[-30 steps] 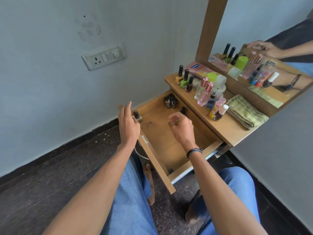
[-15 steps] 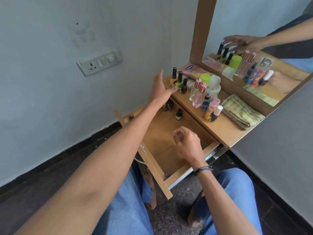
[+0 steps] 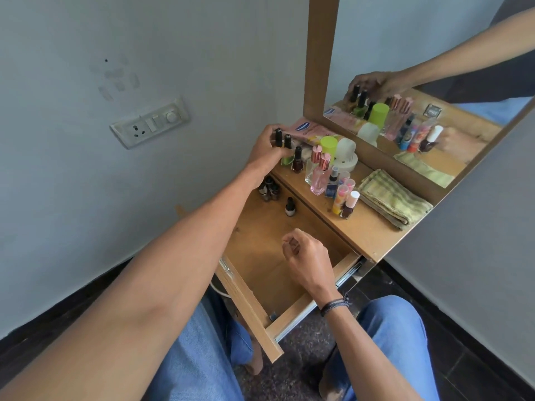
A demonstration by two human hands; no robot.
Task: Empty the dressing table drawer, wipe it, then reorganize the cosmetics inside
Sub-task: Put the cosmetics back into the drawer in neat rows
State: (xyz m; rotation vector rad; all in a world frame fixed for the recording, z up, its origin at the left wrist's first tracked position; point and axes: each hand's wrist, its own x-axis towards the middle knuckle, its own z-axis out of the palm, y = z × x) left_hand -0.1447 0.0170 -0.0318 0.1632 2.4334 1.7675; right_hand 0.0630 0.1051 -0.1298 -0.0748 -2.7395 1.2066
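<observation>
My left hand point(image 3: 267, 146) is closed round two black-capped nail polish bottles point(image 3: 282, 138) at the back-left corner of the dressing table top point(image 3: 364, 227), just beside the dark red bottle point(image 3: 297, 160). Right hand point(image 3: 308, 256) hangs over the open drawer point(image 3: 260, 256), loosely curled w/ nothing I can see in it. I take this as the refill stage: a few small bottles point(image 3: 270, 189) already stand at the drawer's back-left corner. To do it well, I'd lift both straight up, keep clear of the perfume bottles point(image 3: 317, 172) nearby, then set them upright next to that group. Hard to tell: bottle bodies are covered by my fingers, the drawer's left edge is behind my forearm, and the labels are too small to read.
</observation>
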